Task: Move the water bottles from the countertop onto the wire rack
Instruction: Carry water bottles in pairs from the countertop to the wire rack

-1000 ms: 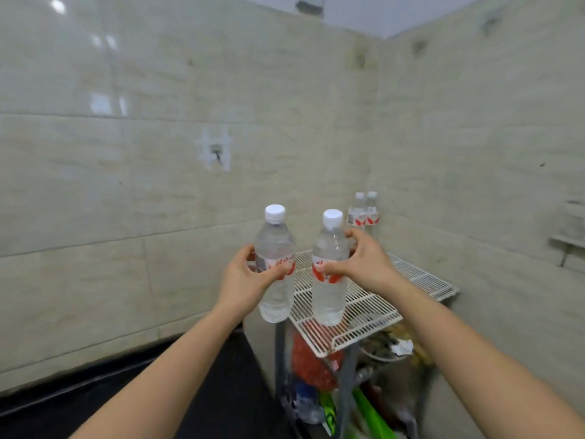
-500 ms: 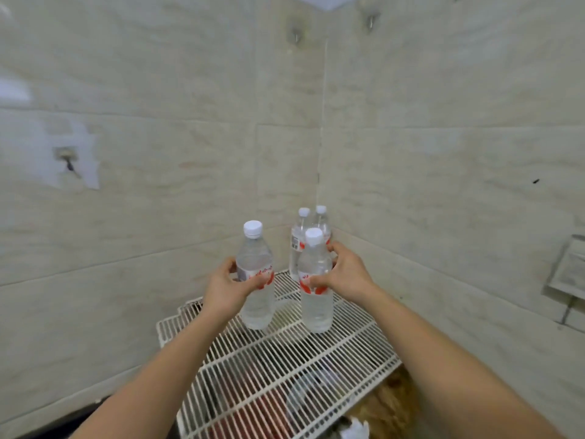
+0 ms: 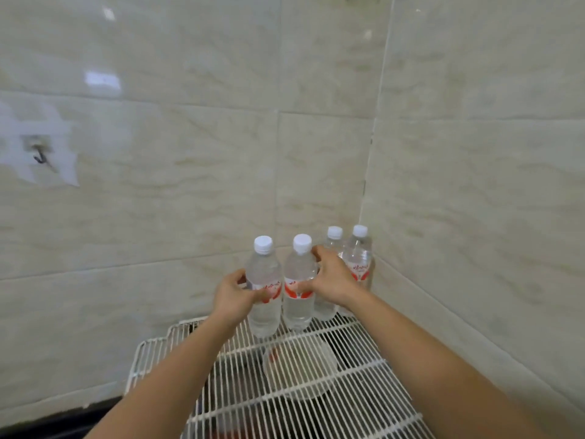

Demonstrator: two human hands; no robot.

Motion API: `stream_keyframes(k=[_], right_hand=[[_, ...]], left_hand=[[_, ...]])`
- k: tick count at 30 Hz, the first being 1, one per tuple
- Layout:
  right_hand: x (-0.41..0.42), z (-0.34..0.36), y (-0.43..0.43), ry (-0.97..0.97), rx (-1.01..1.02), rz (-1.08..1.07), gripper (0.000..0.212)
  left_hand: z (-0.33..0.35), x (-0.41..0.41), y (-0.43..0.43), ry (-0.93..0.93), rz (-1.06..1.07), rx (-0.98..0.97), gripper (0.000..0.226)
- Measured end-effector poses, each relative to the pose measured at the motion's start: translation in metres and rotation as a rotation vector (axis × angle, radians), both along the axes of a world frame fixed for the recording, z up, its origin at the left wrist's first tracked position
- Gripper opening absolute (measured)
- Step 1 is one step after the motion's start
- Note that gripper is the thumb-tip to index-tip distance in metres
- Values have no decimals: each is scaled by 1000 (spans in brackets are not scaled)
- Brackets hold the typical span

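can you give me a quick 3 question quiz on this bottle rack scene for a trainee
1. How many water bottles show at the back of the wire rack?
2. True or false: the left hand is empty.
3. Which bottles stand nearest the wall corner: A) the two being held, B) the two unheld ones?

Key:
1. Four, all upright with white caps.
2. False; it grips the left bottle, while the right hand grips the second bottle.
3. B; the corner bottles stand free behind the right hand.
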State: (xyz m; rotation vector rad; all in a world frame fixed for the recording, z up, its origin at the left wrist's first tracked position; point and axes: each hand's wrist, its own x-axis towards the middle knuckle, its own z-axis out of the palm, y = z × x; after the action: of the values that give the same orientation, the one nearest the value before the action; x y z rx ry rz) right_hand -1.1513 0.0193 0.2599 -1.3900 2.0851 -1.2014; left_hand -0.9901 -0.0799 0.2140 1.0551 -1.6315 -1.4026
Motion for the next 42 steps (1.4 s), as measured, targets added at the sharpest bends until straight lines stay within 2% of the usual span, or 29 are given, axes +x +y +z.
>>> stream_keyframes(k=[5,10,14,20,24,36,39,42], right_hand=[[-14,-10,-26,-14,61,55,77],[-25,-12,-42,-17,120,101,71],[-29,-4,-50,24,153,106,80],[-33,19,-64,-44,-67,11,41],[-32,24,-72,95,-42,-23,30],[-23,27,-67,243,32,-26,32],[-18,31,-60,344,34,-29,42],[-5,36,-56,447,-80,-40,44]], left_hand=[[-6,-14,-10,37,23,47,57],[-2,-23,-21,56,16,62,55],[-3,-28,-28,35,14,78,57],[0,-36,-37,3,-33,66,49],[3,-39,-42,5,-76,87,44],[1,-31,-37,-84,-175,7,52],[4,-32,-32,-133,-174,-40,60],[13,-24,-27,-155,-66,-79,72]])
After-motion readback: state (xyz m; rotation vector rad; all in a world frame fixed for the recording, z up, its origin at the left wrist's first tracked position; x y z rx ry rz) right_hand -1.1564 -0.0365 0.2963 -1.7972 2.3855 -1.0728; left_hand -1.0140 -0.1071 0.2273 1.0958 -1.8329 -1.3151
